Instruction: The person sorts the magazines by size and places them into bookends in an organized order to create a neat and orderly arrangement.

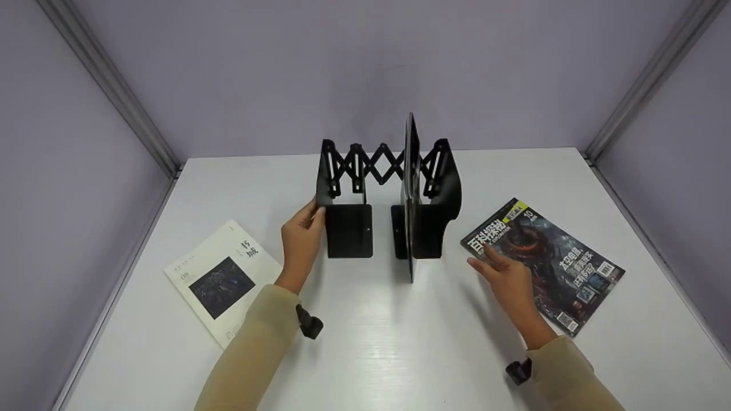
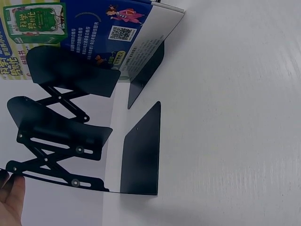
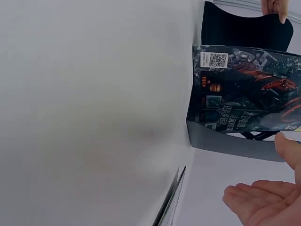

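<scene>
A black expandable bookend (image 1: 349, 231) with a crisscross lattice back stands on the table. My left hand (image 1: 302, 240) pinches the edge of its left end plate; in the left wrist view the thumb and fingertips (image 2: 17, 188) meet at that edge. Upright in the bookend's right part stand thin books, seen edge-on from the head; a blue back cover (image 2: 103, 28) faces left and a dark magazine cover (image 3: 254, 89) faces right. My right hand (image 1: 508, 279), empty with fingers extended, hovers over the left edge of a dark magazine (image 1: 548, 251) lying on the table.
On the left of the white table (image 1: 365, 354) lies a white booklet (image 1: 223, 285) with a dark square picture, partly covered by my left sleeve. Pale panels (image 1: 365, 74) enclose the table at the back and both sides.
</scene>
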`<state>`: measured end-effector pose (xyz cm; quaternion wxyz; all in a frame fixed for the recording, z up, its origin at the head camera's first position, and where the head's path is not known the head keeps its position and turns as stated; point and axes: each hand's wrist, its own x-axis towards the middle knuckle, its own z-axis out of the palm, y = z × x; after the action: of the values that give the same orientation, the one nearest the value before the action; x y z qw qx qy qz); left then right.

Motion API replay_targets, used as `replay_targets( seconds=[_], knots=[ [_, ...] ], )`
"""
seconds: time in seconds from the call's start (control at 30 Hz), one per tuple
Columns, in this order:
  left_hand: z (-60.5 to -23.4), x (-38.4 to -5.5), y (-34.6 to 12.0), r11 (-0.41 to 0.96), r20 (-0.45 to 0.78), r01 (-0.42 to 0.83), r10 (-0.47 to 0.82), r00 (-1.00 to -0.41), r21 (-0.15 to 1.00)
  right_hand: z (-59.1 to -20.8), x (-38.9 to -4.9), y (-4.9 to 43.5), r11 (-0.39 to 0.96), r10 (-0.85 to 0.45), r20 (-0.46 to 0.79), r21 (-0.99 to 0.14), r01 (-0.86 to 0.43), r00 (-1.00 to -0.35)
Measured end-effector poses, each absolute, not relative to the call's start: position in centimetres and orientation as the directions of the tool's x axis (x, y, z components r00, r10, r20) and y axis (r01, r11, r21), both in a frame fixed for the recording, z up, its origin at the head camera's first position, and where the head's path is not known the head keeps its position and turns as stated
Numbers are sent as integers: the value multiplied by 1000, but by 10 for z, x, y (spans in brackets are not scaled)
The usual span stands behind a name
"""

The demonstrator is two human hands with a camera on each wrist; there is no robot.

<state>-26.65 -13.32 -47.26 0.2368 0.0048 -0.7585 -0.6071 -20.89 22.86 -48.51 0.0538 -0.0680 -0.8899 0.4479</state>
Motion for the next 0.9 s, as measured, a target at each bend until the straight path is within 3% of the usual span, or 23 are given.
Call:
replay_targets(
  seconds=[0.47,0.67,0.9],
  knots=[
    [-473,-266,-134,317,371,275,-299,-879,908,-491,-203,271,784,116,-35,-610,113,-993],
    [-473,-266,-134,290,368,284,-297,-881,914,-493,-201,285,807,100,-119,-571,150,-988],
    [-474,-267,-134,277,371,293,-296,-880,915,-498,-199,293,832,61,-111,-543,112,-992]
  ],
)
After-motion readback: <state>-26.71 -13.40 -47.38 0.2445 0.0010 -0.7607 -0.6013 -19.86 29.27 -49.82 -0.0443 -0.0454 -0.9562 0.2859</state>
